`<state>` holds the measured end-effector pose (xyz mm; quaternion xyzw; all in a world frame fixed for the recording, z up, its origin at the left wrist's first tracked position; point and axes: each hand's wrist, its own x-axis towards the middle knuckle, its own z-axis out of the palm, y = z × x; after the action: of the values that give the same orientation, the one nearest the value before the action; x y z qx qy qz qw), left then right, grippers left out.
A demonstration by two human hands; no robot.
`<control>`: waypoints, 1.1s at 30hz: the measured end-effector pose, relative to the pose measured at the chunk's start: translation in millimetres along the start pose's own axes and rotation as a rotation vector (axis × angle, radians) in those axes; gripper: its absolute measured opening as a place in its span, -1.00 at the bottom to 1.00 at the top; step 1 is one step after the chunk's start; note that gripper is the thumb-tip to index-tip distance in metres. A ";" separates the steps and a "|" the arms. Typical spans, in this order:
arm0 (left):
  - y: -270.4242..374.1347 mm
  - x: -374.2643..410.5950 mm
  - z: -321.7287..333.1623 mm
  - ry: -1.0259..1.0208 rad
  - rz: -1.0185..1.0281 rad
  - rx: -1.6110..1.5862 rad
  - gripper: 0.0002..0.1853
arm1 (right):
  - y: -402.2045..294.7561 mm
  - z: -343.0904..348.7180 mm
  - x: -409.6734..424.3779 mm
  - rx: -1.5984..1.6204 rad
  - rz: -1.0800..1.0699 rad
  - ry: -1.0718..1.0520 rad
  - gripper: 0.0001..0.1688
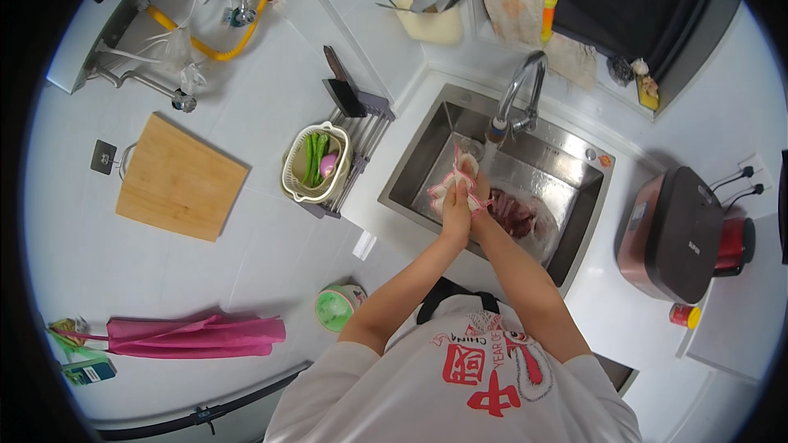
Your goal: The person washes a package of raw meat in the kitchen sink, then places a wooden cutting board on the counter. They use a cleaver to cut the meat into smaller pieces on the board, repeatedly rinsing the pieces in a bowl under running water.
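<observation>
Over the stainless steel sink (400, 187), my left hand (456, 212) and my right hand (482, 187) are pressed together around a bunched white cloth with pink edging (440, 194). Parts of the cloth stick out between and beyond the fingers. Just past my hands is the chrome faucet (514, 89), its spout pointing down into the basin; water seems to run from it. Below my right wrist, dark red raw meat (514, 212) lies on the basin floor in a clear plastic bag (545, 227). My palms and some fingers are hidden by the cloth.
Left of the sink, a rack carries a white basket (286, 181) with green peppers (315, 157) and a purple onion (329, 165). A cleaver (343, 95) stands behind it. Right of the sink sits a rice cooker (671, 234). A wooden cutting board (181, 178) hangs on the wall.
</observation>
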<state>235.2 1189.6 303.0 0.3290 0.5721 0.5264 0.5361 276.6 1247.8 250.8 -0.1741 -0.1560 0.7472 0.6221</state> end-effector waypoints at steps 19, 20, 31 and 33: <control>10.5 -14.1 -14.9 -0.453 -0.380 0.017 -0.75 | 7.9 -0.5 -99.3 0.018 0.187 0.340 -0.64; 9.3 -17.8 -18.8 -0.416 -0.406 0.043 -0.74 | 24.8 -4.1 -105.1 0.026 0.137 0.368 -0.64; -40.2 -32.6 -29.0 -0.191 -0.145 0.304 -0.57 | 79.7 -41.4 -107.6 -0.395 -0.377 0.376 -0.59; -45.2 -39.7 -21.8 -0.161 -0.109 0.473 -0.48 | 66.0 -51.2 -115.7 -0.210 -0.324 0.274 -0.58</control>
<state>231.0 1136.4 267.6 0.4548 0.6516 0.3203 0.5157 261.2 1123.1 183.2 -0.3104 -0.1731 0.5865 0.7278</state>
